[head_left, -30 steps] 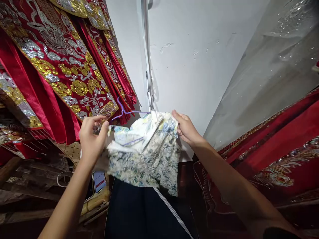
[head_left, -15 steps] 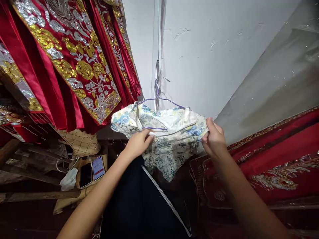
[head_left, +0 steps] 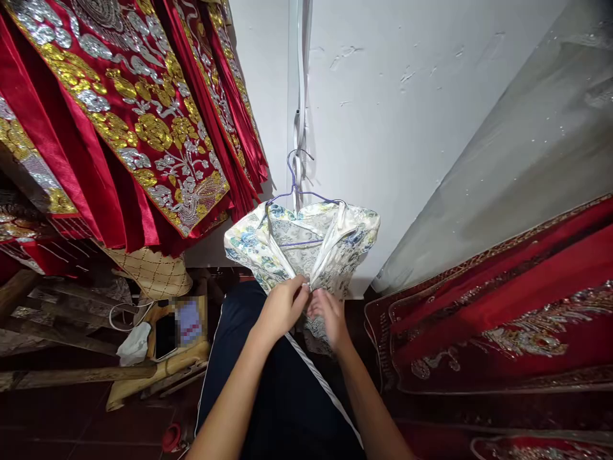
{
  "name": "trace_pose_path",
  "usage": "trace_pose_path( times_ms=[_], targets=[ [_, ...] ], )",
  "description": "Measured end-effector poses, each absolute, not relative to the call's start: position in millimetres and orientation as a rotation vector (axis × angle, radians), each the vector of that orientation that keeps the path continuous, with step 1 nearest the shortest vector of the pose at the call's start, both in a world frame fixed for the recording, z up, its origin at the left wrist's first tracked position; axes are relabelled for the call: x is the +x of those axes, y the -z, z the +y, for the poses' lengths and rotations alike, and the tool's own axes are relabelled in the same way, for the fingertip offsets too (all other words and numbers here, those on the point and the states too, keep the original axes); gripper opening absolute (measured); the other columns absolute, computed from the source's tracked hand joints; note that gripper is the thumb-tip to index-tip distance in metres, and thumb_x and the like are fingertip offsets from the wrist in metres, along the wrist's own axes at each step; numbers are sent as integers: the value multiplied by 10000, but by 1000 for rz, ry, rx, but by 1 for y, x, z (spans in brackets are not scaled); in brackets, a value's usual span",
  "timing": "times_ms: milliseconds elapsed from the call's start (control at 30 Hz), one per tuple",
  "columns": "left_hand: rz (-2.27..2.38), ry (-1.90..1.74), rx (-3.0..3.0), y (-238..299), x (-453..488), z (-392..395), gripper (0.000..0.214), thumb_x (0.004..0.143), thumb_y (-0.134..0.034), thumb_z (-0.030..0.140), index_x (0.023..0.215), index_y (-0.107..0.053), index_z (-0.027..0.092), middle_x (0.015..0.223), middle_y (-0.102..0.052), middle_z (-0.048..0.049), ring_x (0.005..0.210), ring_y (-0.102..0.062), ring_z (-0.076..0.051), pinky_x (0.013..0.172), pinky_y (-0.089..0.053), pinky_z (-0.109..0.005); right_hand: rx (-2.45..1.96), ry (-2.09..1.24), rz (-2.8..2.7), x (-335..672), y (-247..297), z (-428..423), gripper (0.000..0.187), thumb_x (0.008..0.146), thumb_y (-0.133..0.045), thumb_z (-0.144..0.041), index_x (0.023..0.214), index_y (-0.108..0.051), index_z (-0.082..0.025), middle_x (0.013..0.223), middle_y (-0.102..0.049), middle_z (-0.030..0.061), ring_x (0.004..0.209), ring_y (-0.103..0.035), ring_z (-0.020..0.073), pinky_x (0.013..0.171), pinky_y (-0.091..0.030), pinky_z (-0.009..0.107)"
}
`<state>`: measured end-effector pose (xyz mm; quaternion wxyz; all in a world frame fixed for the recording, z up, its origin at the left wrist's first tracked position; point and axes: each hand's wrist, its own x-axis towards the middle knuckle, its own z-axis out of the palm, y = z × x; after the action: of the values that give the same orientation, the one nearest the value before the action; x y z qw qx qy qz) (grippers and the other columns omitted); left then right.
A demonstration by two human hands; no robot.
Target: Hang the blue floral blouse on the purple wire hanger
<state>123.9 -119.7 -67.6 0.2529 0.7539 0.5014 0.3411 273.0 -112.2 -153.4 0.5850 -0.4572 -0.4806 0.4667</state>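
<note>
A short-sleeved floral garment [head_left: 249, 239], white with blue and yellow print, hangs on a thin purple wire hanger [head_left: 312, 194] in front of the wall. Its neckline falls in a V. At the bottom of that V my left hand [head_left: 286, 305] pinches the garment's front edge. My right hand [head_left: 330, 314] is beside it, fingers curled onto the opposite edge, almost touching the left. The fingertips partly cover the spot where the two edges meet. Below the hands the garment's lower part is mostly hidden.
Red costumes [head_left: 119, 128] with gold and silver sequins hang at the left. A red embroidered cloth [head_left: 502, 319] is at the right, near grey plastic sheeting [head_left: 479, 166]. On a wooden stool [head_left: 186, 361] lie a dark phone [head_left: 165, 335] and a blurred-out device. A white pole [head_left: 301, 64] runs up the wall.
My right hand has left the sleeve at the right and come in to the front centre. My left hand has moved down slightly. The neckline now hangs as a V.
</note>
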Motion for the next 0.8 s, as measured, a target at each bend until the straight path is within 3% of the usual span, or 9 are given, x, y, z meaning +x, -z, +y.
trace_pose_path(
  times_ms=[100, 267, 533, 800],
  targets=[
    [1439, -974, 1971, 70, 127, -124, 326, 989, -420, 424, 748, -440, 207, 646, -492, 21, 621, -467, -141, 592, -296, -255, -978, -1364, -1351, 252, 151, -113, 450, 933, -511, -569, 711, -584, -184, 622, -542, 16, 574, -492, 151, 539, -416, 287],
    [1567, -1071, 1819, 79, 122, -129, 413, 948, -484, 522, 699, -404, 201, 576, -344, 53, 570, -360, -117, 566, -257, -247, -898, -1359, -1398, 246, 137, -115, 272, 879, -640, -446, 834, -644, -178, 796, -634, 36, 732, -558, 176, 700, -459, 303],
    [1460, -1090, 1827, 75, 121, -138, 337, 1014, -381, 414, 823, -551, 193, 733, -554, -7, 691, -493, -151, 649, -351, -255, -958, -1205, -1336, 258, 140, -115, 324, 858, -688, -395, 1057, -505, -215, 774, -580, -12, 688, -548, 146, 641, -425, 263],
    [1449, -1044, 1908, 70, 124, -141, 358, 1022, -369, 390, 886, -637, 195, 782, -650, -57, 726, -588, -196, 668, -410, -274, -980, -1100, -1383, 255, 141, -113, 242, 918, -593, -444, 938, -519, -215, 735, -537, -10, 664, -522, 152, 605, -407, 268]
  ],
)
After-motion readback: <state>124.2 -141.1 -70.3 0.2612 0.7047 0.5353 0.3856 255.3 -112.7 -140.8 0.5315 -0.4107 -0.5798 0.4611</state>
